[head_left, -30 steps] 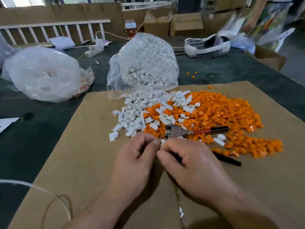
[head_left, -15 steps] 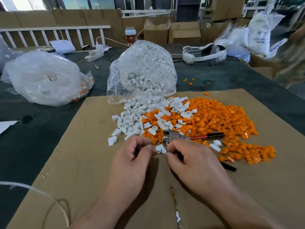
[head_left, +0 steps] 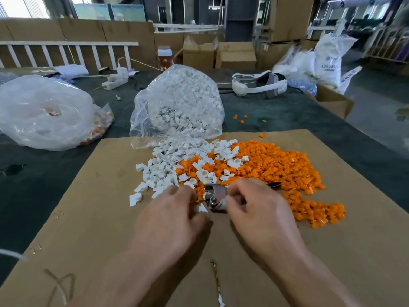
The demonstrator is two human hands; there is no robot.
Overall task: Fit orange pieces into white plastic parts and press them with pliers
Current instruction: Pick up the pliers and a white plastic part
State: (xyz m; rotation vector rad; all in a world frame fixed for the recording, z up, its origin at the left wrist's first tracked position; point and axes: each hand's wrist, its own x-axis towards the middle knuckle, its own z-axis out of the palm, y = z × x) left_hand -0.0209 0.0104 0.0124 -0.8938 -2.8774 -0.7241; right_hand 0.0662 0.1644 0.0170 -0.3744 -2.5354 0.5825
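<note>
While the right hand (head_left: 259, 209) curls its fingers round the pliers (head_left: 215, 197) just behind the bare metal head, the left hand (head_left: 170, 213) pinches a small white part (head_left: 202, 208) at its fingertips, right against the tool's nose. Motion blur softens the left fingers, and whether the tool's jaws are parted cannot be told. One black handle tip (head_left: 274, 185) pokes out beyond the right knuckles. Both hands work low over a brown cardboard sheet (head_left: 88, 218) spread on a table with a dark cover (head_left: 33, 173). Just past the hands lies a loose heap of white parts (head_left: 163, 165), which runs into a wider heap of orange pieces (head_left: 278, 167) to the right; several white ones lie scattered on top of the orange where the two meet. Behind the heaps a clear plastic bag (head_left: 179, 100) full of white parts slumps with its mouth open toward the cardboard. A second clear bag (head_left: 44, 111) sits well to the left, with orange bits showing at its edge. Farther back on the table rest a white headset (head_left: 259, 84) and a white power strip (head_left: 115, 82), with cardboard boxes (head_left: 236, 55) stacked beyond.
</note>
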